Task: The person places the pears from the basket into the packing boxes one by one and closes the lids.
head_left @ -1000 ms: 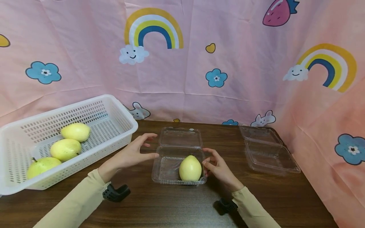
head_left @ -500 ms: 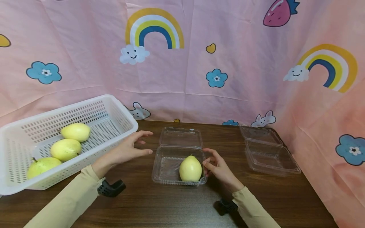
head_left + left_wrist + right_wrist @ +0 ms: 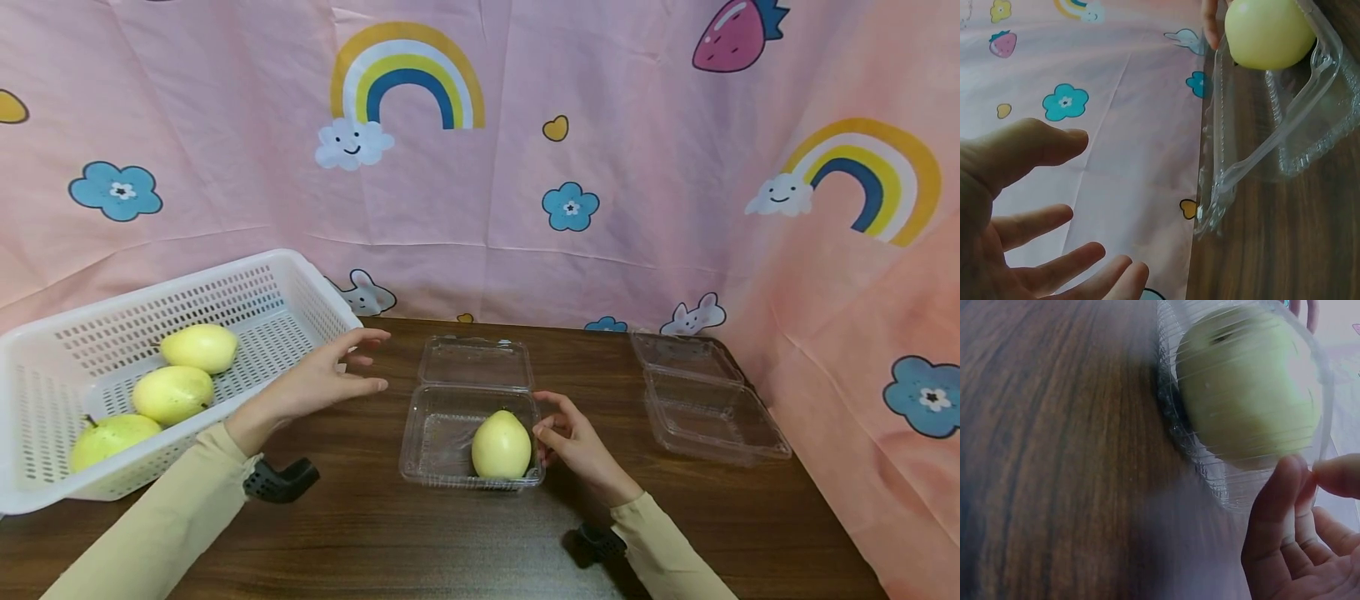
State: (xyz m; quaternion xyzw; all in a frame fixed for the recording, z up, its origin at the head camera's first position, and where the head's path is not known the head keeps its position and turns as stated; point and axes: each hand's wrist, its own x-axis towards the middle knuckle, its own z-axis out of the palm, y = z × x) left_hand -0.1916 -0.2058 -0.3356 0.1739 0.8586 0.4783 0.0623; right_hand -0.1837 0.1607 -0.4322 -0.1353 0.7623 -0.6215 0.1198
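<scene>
A clear plastic clamshell box [image 3: 442, 442] lies with its lid folded back at mid-table. One pale yellow pear [image 3: 501, 446] stands in its right half, seen through the ribbed wall in the right wrist view. My right hand [image 3: 581, 450] pinches the box's right rim between thumb and fingers [image 3: 1272, 500]. My left hand [image 3: 303, 387] hangs in the air by the right end of a white perforated basket [image 3: 247, 292], fingers spread and holding nothing. Inside the basket, at its left and middle, lie three pears [image 3: 174, 394].
Another clear clamshell box [image 3: 712, 412], lid back, stands at the right of the dark wooden table [image 3: 420, 546]. A pink patterned cloth [image 3: 480, 200] hangs behind the table and along its right side.
My left hand has moved left, away from the clamshell box and toward the basket. The right hand stays at the box's rim, and the pear has not moved.
</scene>
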